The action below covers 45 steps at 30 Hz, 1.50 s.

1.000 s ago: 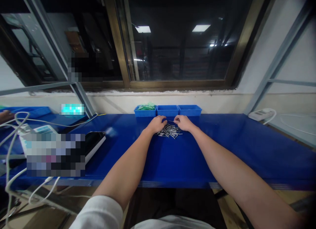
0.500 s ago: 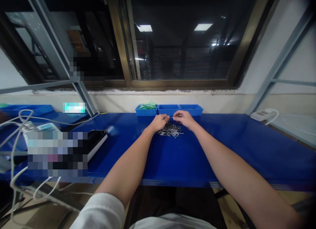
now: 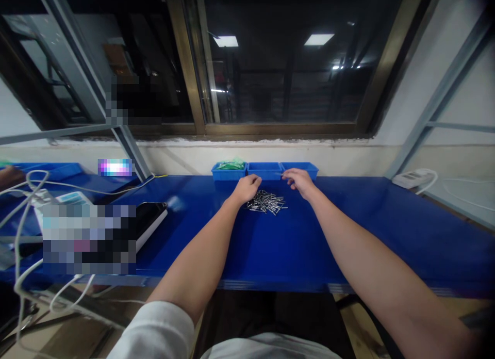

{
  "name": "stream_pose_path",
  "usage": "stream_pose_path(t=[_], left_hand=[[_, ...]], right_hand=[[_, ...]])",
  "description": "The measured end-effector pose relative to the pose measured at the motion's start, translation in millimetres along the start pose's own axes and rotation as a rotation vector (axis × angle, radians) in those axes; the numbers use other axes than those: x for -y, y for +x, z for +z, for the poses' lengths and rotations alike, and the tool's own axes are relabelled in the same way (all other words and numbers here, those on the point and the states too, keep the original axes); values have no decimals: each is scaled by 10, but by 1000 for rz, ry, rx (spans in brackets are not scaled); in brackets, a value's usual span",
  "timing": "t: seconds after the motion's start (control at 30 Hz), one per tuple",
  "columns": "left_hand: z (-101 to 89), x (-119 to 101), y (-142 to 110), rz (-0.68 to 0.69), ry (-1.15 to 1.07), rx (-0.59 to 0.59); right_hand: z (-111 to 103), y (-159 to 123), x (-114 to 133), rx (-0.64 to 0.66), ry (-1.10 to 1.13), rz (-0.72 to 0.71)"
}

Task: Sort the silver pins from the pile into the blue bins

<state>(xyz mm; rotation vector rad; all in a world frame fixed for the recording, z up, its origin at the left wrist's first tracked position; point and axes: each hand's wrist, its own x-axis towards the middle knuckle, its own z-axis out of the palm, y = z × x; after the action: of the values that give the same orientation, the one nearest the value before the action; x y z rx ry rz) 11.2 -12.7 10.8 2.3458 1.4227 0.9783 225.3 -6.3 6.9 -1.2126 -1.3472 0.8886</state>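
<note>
A heap of thin metal pins (image 3: 268,202), silvery and dark, lies on the blue table (image 3: 255,250); their exact kind is too small to tell. At the heap's upper left, my left hand (image 3: 246,189) is closed, thumb against fingers, and whatever it may hold is hidden. My right hand (image 3: 298,182) pinches a thin metal pin, only faintly visible, close to the front of the blue bins. Three of these stand in a row behind the heap: the left bin (image 3: 218,175) contains a green plastic bag (image 3: 231,164), then come a middle bin (image 3: 265,172) and a right bin (image 3: 309,172).
On the left lie a dark-topped device (image 3: 152,214), partly blurred out, and white cables (image 3: 23,266). A white power strip (image 3: 412,179) sits at the right rear. Grey metal posts flank the table below a window. Another person's hand (image 3: 11,177) shows at far left.
My right hand has moved right and slightly up, away from my left hand, carrying the thin pin toward the bins. The left hand has shifted slightly left and stays beside the heap.
</note>
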Motion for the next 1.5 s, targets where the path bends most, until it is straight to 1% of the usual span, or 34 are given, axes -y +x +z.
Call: stream_pose_path(t=[0.03,0.1,0.17,0.2,0.27,0.33,0.4,0.47,0.57,0.63,0.67,0.77,0.83,1.0,1.23,1.3,1.37,1.43,1.5], left_hand=[[3,6,1,3,4,-4],[9,14,2,6,2,-8],[11,18,1,1,-4,-5],[10,19,1,-3,-5,-1],[9,23,5,-11,2,2],[15,38,16,-12,15,3],[33,71,29,-1,40,7],[66,119,37,6,85,19],[134,198,30,-11,158,75],[187,240,19,-24,193,154],[212,258,15,-20,214,198],[278,300,17,35,296,300],[305,322,28,69,349,331],[309,328,46,52,403,367],[228,215,8,92,332,333],[189,163,-10,104,296,283],[149,100,-25,134,244,203],[117,35,-35,199,193,139],[100,-21,-38,263,157,122]], right_hand=[[-35,20,-8,-40,74,-37],[-106,43,-21,-39,203,-51],[-165,48,-45,6,250,19],[-185,48,-64,19,236,65],[-203,55,-114,13,143,136],[-190,69,-169,-5,-23,139],[-151,77,-206,4,-215,66],[-92,61,-206,53,-388,-36],[23,-17,-141,214,-559,-135],[102,-84,-81,316,-626,-169],[138,-115,-54,345,-657,-185],[214,-173,-6,380,-720,-205],[237,-183,-3,391,-736,-202],[242,-152,-57,388,-757,-209],[244,-119,-103,341,-808,-280],[247,-132,-77,305,-809,-322],[253,-149,-40,266,-787,-365],[261,-164,-1,242,-759,-398],[271,-173,30,228,-744,-422]])
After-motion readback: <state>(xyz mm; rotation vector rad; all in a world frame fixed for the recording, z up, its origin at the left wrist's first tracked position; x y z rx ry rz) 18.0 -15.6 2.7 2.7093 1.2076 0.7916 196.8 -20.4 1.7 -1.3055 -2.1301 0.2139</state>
